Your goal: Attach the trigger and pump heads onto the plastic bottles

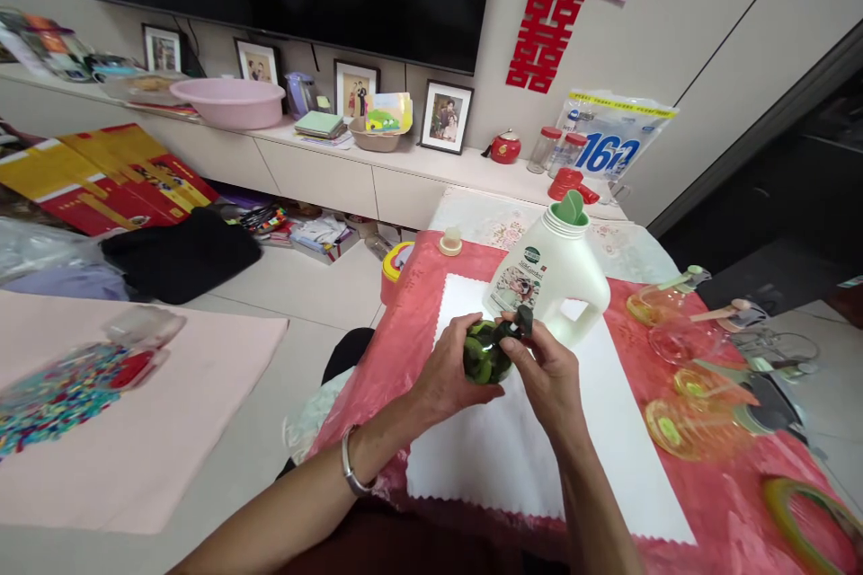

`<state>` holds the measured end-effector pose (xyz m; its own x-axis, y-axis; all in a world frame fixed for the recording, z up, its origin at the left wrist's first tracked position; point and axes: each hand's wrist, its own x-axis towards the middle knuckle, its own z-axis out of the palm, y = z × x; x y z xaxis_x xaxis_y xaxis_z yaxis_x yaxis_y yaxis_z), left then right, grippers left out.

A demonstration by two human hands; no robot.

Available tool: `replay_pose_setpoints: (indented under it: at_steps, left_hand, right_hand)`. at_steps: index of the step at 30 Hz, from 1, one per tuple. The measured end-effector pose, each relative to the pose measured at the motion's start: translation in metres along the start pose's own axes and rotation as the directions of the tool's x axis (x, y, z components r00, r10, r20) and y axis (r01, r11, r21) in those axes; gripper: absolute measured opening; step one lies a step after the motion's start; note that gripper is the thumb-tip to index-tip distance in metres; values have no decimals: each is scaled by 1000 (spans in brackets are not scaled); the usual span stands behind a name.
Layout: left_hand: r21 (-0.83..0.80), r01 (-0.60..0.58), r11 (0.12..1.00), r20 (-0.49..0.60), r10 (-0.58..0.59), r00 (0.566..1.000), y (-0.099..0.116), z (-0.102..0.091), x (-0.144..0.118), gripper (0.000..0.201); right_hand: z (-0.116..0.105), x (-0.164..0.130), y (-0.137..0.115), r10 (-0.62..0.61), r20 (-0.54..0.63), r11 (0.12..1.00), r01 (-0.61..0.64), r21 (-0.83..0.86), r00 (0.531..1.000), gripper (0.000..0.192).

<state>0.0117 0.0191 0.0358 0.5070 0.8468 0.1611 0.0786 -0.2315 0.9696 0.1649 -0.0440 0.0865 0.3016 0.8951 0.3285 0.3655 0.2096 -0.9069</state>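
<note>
My left hand (449,373) is wrapped around the body of a small green see-through pump bottle (480,352). At the bottle's neck, my right hand (549,368) grips its black pump top (518,323) between thumb and fingers. Whether the pump is screwed on or loose I cannot tell. Just behind my hands stands a big white detergent jug (573,265), uncapped, with a green spout (572,207) in its mouth. Its whitish cap (450,241) sits apart on the red cover to the left. Under my hands lies a white scallop-edged mat (485,458).
Several clear glass vessels (684,332) and a tape roll (809,512) line the right side of the red-covered table (378,377). On the left, a pink table (222,377) bears colourful small pieces (67,391). Behind runs a low cabinet (324,175) with framed photos and a pink basin (229,103).
</note>
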Motion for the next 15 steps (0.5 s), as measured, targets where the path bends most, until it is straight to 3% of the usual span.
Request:
replay_pose_setpoints:
  at_steps: [5, 10, 15]
  left_hand:
    - [14, 66, 998, 14, -66, 998, 11, 3, -8, 100]
    - [-28, 81, 996, 12, -80, 997, 16, 11, -15, 102]
    - [-95, 69, 993, 61, -63, 996, 10, 16, -20, 100]
  right_hand:
    - [-7, -5, 1, 103, 90, 986, -113, 123, 991, 35]
    - [-5, -11, 4, 143, -34, 985, -138, 108, 989, 40]
    - [-8, -19, 5, 174, 146, 903, -216, 371, 974, 54]
